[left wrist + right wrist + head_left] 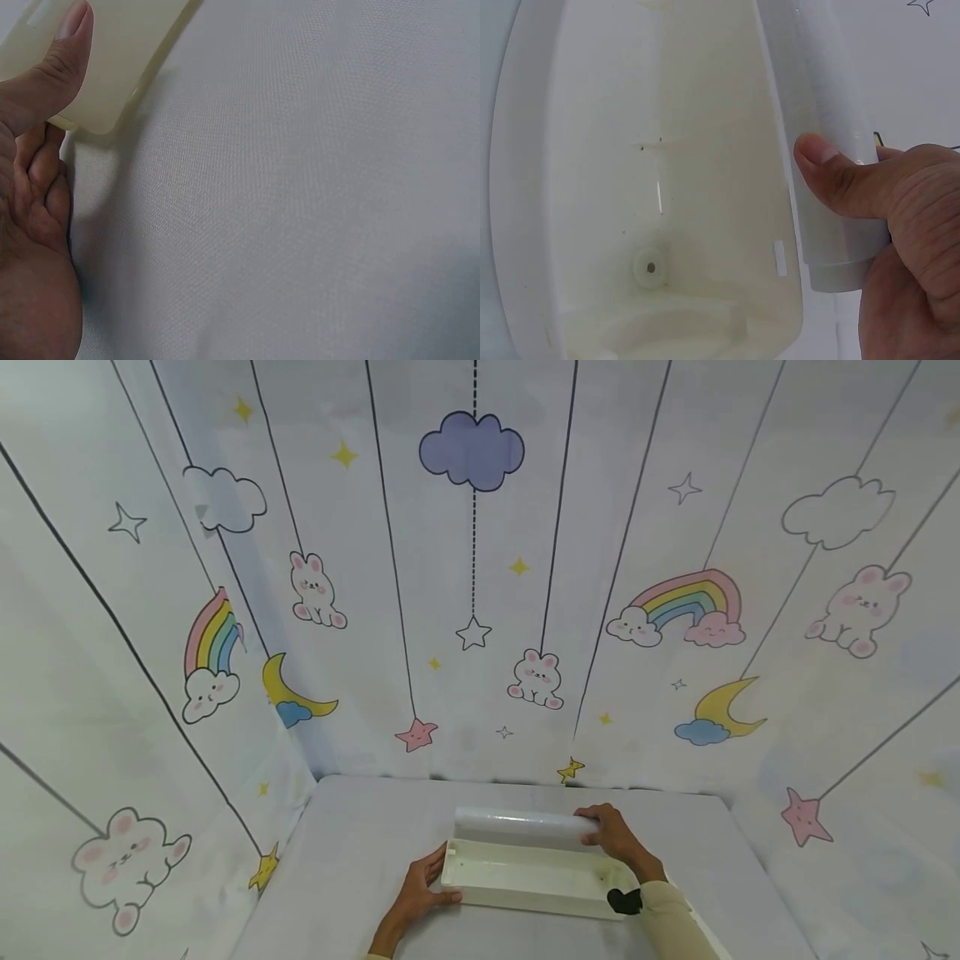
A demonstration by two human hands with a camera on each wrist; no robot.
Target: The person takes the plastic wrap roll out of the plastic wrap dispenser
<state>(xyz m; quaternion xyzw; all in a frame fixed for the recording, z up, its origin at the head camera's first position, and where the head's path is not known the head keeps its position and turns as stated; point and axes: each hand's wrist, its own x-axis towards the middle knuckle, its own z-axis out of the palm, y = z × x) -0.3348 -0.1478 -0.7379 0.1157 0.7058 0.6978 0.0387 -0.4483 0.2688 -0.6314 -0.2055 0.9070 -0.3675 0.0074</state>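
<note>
A long cream plastic box (540, 902), with its top uncovered, lies on the white surface in the head view. My left hand (417, 890) grips its left end, with the thumb (69, 56) on the outer wall. Behind the box is a glossy white roll (517, 821), apparently wrapped in clear film. My right hand (617, 839) holds the roll near its right end. In the right wrist view the thumb (836, 176) lies across the roll (829, 112), close along the box's rim. The other right fingers are mostly hidden behind it.
Inside the box, the floor (607, 202) shows a small round hole and dark specks. A black object (624, 901) is at my right wrist. Pale printed sheets (480, 552) with clouds, rabbits and stars rise around the white tabletop (337, 827).
</note>
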